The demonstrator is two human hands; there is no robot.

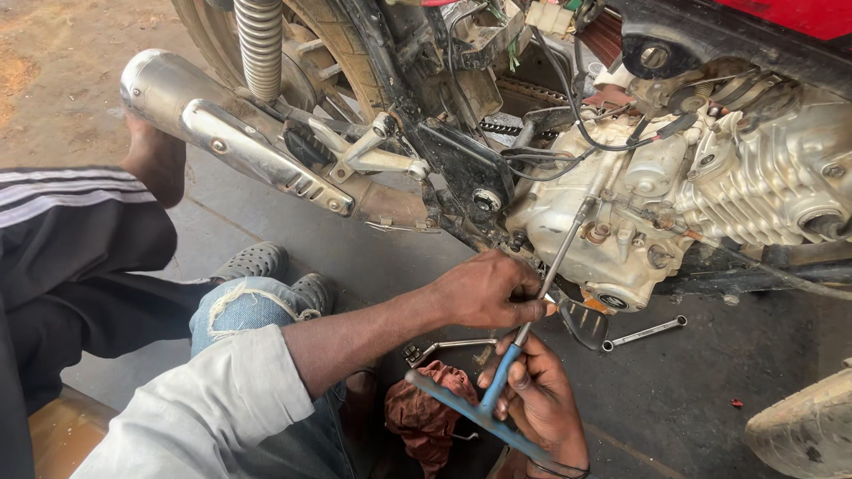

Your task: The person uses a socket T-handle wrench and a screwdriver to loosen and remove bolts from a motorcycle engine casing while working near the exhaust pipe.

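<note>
Left hand [486, 291] closed around the steel shaft of a T-wrench [524, 333], knuckles up, gripping just below the engine [621, 213]. Right hand [543, 399] lower down, fingers curled about the blue handle where shaft meets crossbar, palm toward the camera. Wrench slanting up and to the right from both hands, its far end seated against the lower side of the engine case, just beside a rusty bolt [597, 233]. Blue crossbar running down to the right, past the right wrist.

Engine silver, finned on the right, with black cables [568, 115] looping over its top. Chrome exhaust [231, 133] stretching off to the upper left, a coil spring [259, 44] above it and a footpeg bracket [373, 155] between exhaust and frame. Black foot pedal [586, 324] just right of the left hand's fingertips.

On the grey floor [692, 390]: a slim spanner [643, 333] under the engine, well right of the hands; a bent metal tool [444, 346] near the left forearm; a reddish rag [430, 417] crumpled below it, touching the crossbar's near end. Torn jeans knee [244, 306] and a grey shoe [253, 262] at lower left. Another person's leg in black, white-striped trousers [80, 222] at far left, bare foot [155, 160] beside the exhaust. Muddy tyre [808, 435] in the lower right corner.
</note>
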